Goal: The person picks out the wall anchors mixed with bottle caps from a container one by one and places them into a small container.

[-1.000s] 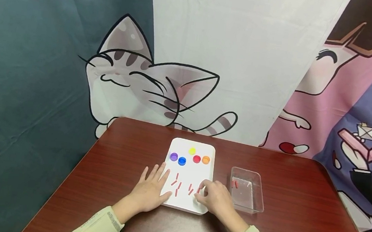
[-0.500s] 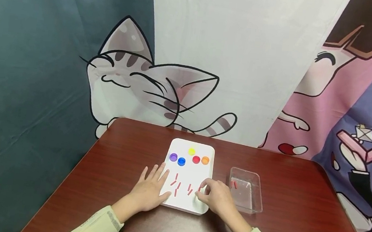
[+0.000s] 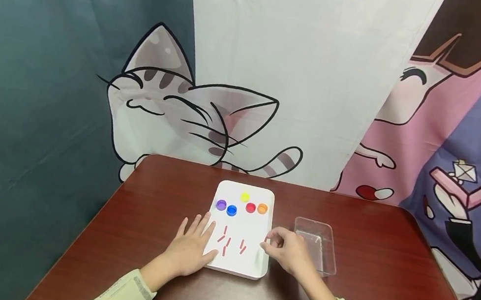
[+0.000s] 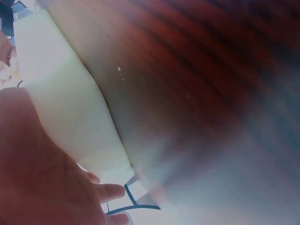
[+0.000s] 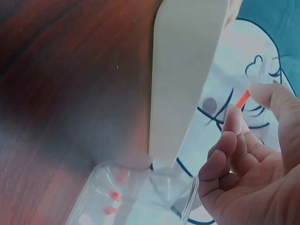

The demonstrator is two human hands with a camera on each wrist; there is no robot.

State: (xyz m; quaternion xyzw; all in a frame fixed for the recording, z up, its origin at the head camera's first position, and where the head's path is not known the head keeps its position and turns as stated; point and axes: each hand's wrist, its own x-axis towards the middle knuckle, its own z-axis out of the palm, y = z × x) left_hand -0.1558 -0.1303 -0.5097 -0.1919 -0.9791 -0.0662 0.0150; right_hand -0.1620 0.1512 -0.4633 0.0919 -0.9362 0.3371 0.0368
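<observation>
My right hand [image 3: 288, 250] pinches a small red stick [image 5: 243, 99] between thumb and fingertip, over the right edge of the white tray [image 3: 249, 265]. In the right wrist view the stick shows plainly, with the other fingers curled. My left hand [image 3: 186, 250] lies with fingers spread at the tray's left edge, the thumb on its lower left part. On the tray, several red sticks [image 3: 228, 242] form a zigzag group at left. Two more red sticks [image 3: 241, 243] lie to their right. The left wrist view shows only part of the left hand [image 4: 42, 173].
Purple [image 3: 221, 205], blue [image 3: 231, 211], yellow [image 3: 245, 197], red [image 3: 250, 208] and orange [image 3: 262, 209] round pieces sit on the tray's far half. A clear plastic box [image 3: 329, 259] stands to the right, red sticks [image 5: 114, 196] inside. The brown table [image 3: 165, 181] meets a cartoon backdrop.
My right hand has moved right from the tray's lower right area to its edge, taking the red stick along. The left hand stays at the tray. The camera view shifts slightly.
</observation>
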